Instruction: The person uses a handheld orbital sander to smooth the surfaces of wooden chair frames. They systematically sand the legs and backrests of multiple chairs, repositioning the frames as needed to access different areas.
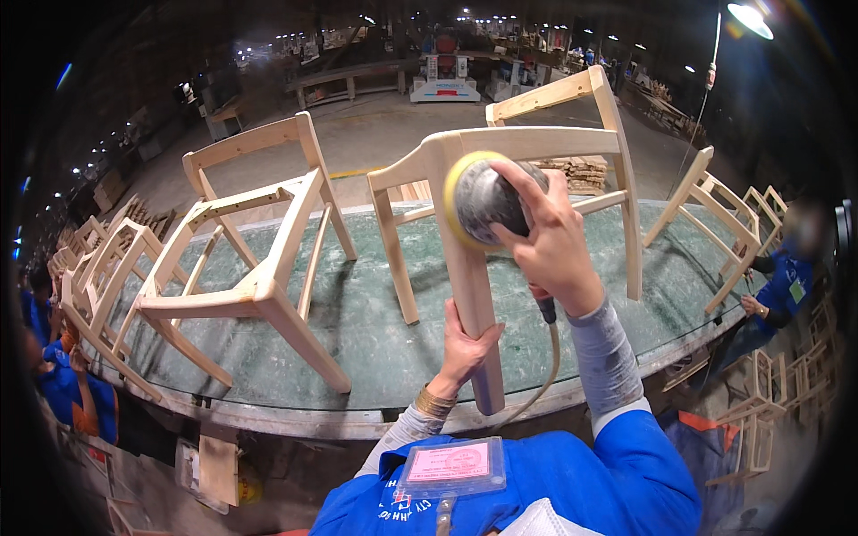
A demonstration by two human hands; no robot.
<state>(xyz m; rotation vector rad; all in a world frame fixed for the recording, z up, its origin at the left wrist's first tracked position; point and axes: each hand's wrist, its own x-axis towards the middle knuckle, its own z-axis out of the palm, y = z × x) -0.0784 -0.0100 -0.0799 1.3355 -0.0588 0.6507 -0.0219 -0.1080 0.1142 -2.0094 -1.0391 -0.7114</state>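
Note:
A pale wooden chair frame (545, 140) stands tilted on the green worktop, with one thick leg reaching toward me. My left hand (465, 347) is wrapped round the lower part of that leg. My right hand (556, 241) grips a round handheld sander (493, 204) with a dark, dusty body and a yellow pad rim. The pad is on edge at the upper part of the leg, near the joint; whether it touches the wood is hidden. A hose (556, 357) runs from the sander down to the table edge.
Another chair frame (273, 241) stands left on the green worktop (393, 357), and a smaller one (715, 210) at the right. Co-workers in blue are at the right (782, 286) and left (76, 384). Stacked wood pieces (576, 172) lie beyond the table. A lamp (751, 20) hangs upper right.

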